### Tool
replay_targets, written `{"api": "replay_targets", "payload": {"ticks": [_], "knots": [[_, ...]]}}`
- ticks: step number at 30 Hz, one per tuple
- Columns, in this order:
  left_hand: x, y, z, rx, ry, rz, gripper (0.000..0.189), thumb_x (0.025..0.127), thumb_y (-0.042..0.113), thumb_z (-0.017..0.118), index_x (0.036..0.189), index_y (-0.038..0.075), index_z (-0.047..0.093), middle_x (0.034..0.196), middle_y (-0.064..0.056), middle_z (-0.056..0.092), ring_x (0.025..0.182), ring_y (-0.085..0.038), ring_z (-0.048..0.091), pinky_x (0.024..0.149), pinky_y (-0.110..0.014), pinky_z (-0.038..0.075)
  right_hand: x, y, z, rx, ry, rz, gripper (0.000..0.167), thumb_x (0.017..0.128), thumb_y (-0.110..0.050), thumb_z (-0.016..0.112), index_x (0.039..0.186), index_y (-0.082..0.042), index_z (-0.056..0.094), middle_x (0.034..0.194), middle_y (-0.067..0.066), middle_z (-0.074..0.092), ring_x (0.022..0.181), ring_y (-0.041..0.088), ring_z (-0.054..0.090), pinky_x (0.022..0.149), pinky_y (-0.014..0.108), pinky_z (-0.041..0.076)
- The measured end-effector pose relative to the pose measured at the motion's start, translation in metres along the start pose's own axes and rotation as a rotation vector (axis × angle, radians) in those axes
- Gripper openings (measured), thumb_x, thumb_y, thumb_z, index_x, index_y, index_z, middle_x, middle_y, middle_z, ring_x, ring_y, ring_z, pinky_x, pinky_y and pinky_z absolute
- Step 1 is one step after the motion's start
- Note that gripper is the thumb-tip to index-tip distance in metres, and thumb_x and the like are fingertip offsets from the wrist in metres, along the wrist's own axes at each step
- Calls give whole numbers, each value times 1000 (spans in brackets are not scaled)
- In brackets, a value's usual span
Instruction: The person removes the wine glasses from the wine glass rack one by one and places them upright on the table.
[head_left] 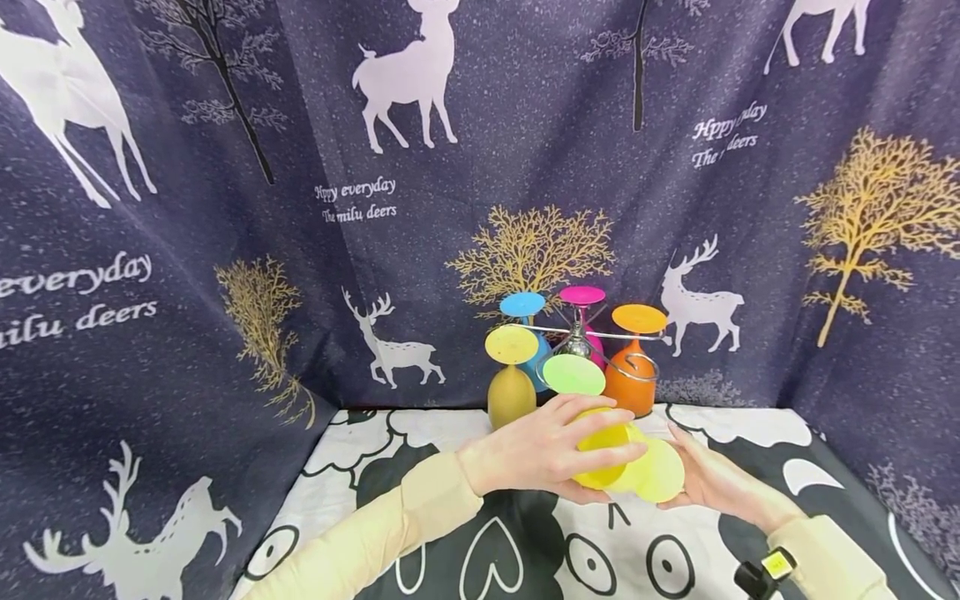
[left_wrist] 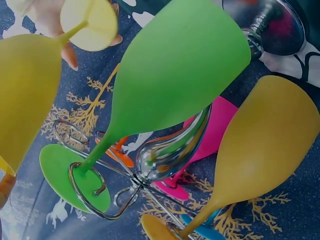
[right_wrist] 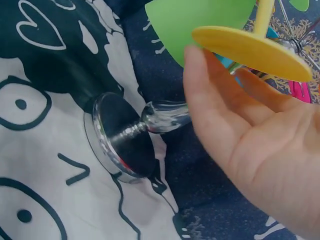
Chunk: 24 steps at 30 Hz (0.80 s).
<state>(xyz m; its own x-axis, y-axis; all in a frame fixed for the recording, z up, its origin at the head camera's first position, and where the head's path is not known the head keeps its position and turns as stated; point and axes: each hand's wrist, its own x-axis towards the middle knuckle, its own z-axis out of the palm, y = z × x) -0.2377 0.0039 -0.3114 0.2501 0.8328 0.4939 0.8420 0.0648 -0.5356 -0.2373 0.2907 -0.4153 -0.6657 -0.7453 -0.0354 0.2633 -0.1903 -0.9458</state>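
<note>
My left hand (head_left: 555, 450) grips the bowl of a bright yellow plastic goblet (head_left: 600, 458), fingers over it and thumb below. The goblet lies tilted, its round foot (right_wrist: 250, 52) toward my right hand (head_left: 708, 475). The fingers and thumb of that hand (right_wrist: 255, 135) hold the foot by its edge. Just behind the goblet, a green goblet (left_wrist: 175, 65) hangs upside down in a loop of a metal rack (left_wrist: 142, 175). Dark yellow (head_left: 512, 398), orange (head_left: 630, 379), blue (head_left: 522, 304) and magenta (head_left: 582, 296) goblets hang upside down around the rack too.
The rack's round metal base (right_wrist: 127, 137) stands on a black-and-white patterned cloth (head_left: 480, 550). Dark fabric with deer and trees (head_left: 420, 250) rises close behind the rack and along both sides. A strapped device (head_left: 772, 571) sits at the right wrist.
</note>
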Motion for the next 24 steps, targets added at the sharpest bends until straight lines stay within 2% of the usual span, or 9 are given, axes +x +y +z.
{"api": "replay_targets", "payload": {"ticks": [2,5,7,12,15,20,24], "knots": [[-1,1,0,4,9,-5,51,87,49,45,122,13,56,125,-15,46,116,-30,40,98,-34,27,-1,-3,-1,-41,4,8,59,98,-41,1,133,-11,38,123,16,49,110,33,47,89,51,37],[-1,2,0,-11,10,-16,52,86,50,47,122,13,56,125,-14,45,115,-29,39,97,-33,28,-2,-11,-1,-127,59,18,63,97,-43,3,138,-4,30,126,17,47,113,33,46,89,50,37],[-3,2,0,-28,3,-24,53,86,51,48,123,13,56,125,-14,45,116,-28,39,98,-33,27,-3,-16,0,-220,134,16,65,97,-43,4,140,1,25,126,18,47,111,32,47,87,49,39],[-6,6,1,-41,-22,-31,54,87,51,47,124,13,55,127,-14,44,117,-28,37,98,-32,26,1,-31,7,-493,387,45,68,97,-46,11,139,8,19,120,22,51,105,32,50,81,45,43],[-8,9,3,-44,-22,-33,54,87,51,46,124,13,54,128,-14,43,118,-28,37,98,-32,27,3,-39,11,-593,470,55,70,97,-47,12,137,10,20,117,24,52,104,37,50,79,46,44],[-15,14,6,-52,-28,-41,54,88,50,45,125,13,53,128,-14,43,118,-28,37,96,-32,29,2,-48,17,-713,562,-22,65,99,-41,17,132,13,27,112,27,54,98,34,54,74,42,47],[-22,18,7,-77,-58,-62,55,86,50,49,126,13,53,127,-12,43,115,-26,38,97,-31,28,1,-52,21,-839,653,-143,56,101,-33,21,128,13,34,110,27,54,96,35,53,74,44,46]]}}
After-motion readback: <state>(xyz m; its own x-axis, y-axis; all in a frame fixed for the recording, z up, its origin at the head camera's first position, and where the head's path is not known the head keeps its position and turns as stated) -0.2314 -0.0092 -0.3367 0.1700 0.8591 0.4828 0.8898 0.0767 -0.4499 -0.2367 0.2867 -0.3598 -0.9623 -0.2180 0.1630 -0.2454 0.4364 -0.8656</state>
